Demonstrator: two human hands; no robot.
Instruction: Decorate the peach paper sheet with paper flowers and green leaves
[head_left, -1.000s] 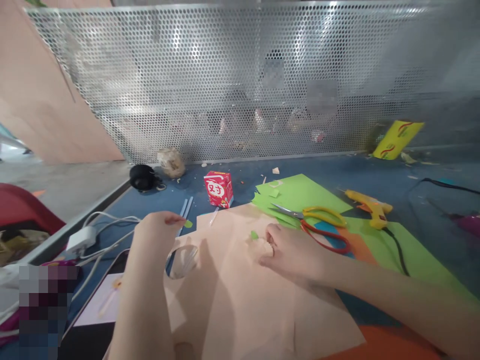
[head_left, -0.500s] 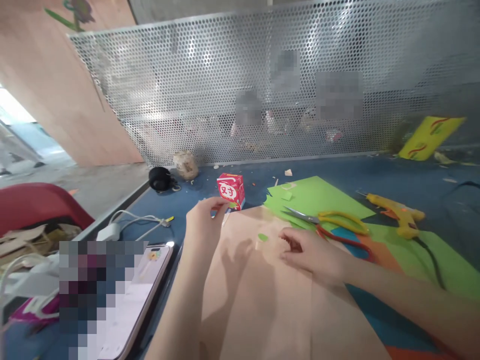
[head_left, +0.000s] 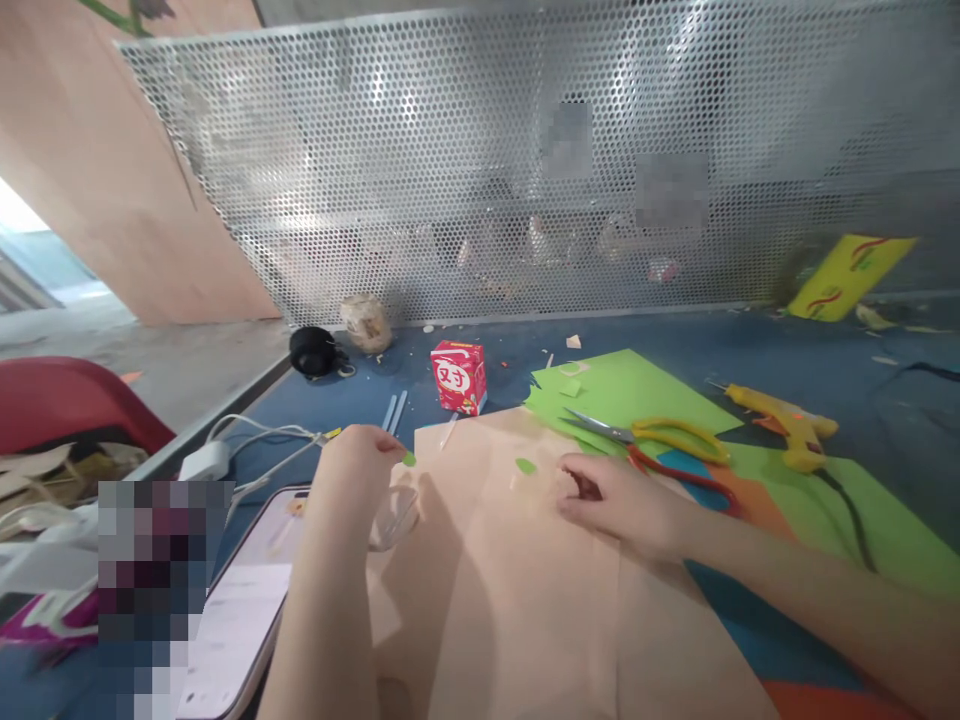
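Observation:
Pinched in the fingertips of my left hand [head_left: 364,465] is a small green paper piece [head_left: 409,459], over the left edge of a large peach paper sheet [head_left: 540,610]. Below that hand is a clear, ring-like thing [head_left: 395,520], too unclear to name. My right hand [head_left: 622,500] rests on the sheet with curled fingers; whether they hold anything is hidden. A leaf-shaped green paper piece [head_left: 526,466] lies just left of its fingertips, with a small pale piece beneath it. Beyond that hand lie scissors [head_left: 675,440] with yellow and red handles, blades parted, on green paper [head_left: 634,385].
A red box [head_left: 459,378] stands behind the sheet. To the right is a yellow glue gun [head_left: 787,425] with a black cord. At left lie a phone [head_left: 247,600], a white charger [head_left: 205,462] and its cable. A perforated metal panel [head_left: 450,120] borders the table's back.
My left hand has moved left and nearer, away from the red box, carrying the green paper piece. The right hand stays in place. The view has shifted slightly.

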